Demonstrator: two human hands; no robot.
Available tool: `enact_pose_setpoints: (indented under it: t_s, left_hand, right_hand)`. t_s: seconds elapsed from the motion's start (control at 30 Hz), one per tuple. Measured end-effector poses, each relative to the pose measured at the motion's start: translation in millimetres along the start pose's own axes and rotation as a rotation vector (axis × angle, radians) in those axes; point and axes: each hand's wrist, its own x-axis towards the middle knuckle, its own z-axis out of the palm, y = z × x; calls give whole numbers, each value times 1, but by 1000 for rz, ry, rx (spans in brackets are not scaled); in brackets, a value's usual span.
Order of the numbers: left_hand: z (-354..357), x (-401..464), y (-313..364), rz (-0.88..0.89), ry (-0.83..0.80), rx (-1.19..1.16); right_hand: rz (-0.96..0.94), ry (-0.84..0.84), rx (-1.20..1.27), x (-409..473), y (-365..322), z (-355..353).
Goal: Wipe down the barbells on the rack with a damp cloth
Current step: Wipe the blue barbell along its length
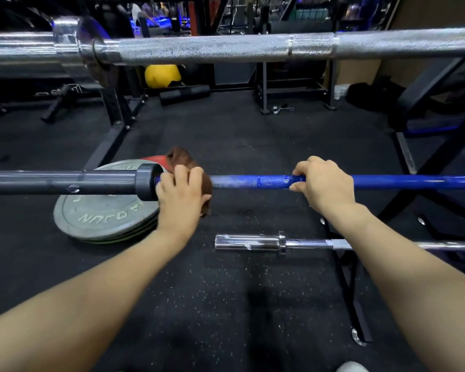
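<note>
A blue barbell (242, 181) with a dark grey sleeve (65, 182) runs across the middle of the head view. My left hand (181, 196) grips a brown cloth (191, 167) wrapped round the blue shaft just right of the sleeve's collar. My right hand (325, 182) grips the bare blue shaft further right. A knurled chrome barbell (226, 48) spans the view above, closer to the camera. A third chrome barbell (274, 242) sits lower, its sleeve end pointing left.
Grey weight plates (102, 213) lie stacked on the black rubber floor under the blue bar's left sleeve, a red plate (153, 160) behind them. Black rack legs (352, 285) stand at right. A yellow ball (163, 76), a foam roller (184, 94) and a spring collar (279, 108) lie beyond.
</note>
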Motion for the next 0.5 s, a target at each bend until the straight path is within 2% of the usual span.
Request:
enact_pose_setpoints:
  t_s: [0.07, 0.13, 0.27, 0.33, 0.4, 0.5]
  left_hand:
    - [-2, -1, 35, 67, -10, 43]
    - [-3, 3, 59, 221, 9, 24]
    - [-5, 21, 38, 452, 4, -48]
    - [-5, 21, -3, 467, -23, -83]
    - [-10, 18, -42, 419, -14, -23]
    - [-13, 16, -48, 413, -46, 113]
  right_hand:
    - [-2, -3, -5, 1, 0, 0]
    - [4, -16, -11, 1, 0, -1]
    - [-25, -41, -91, 1, -6, -2]
    - [-49, -47, -133, -2, -10, -1]
    - [-80, -46, -161, -3, -14, 3]
    - [-108, -16, -205, -4, -18, 6]
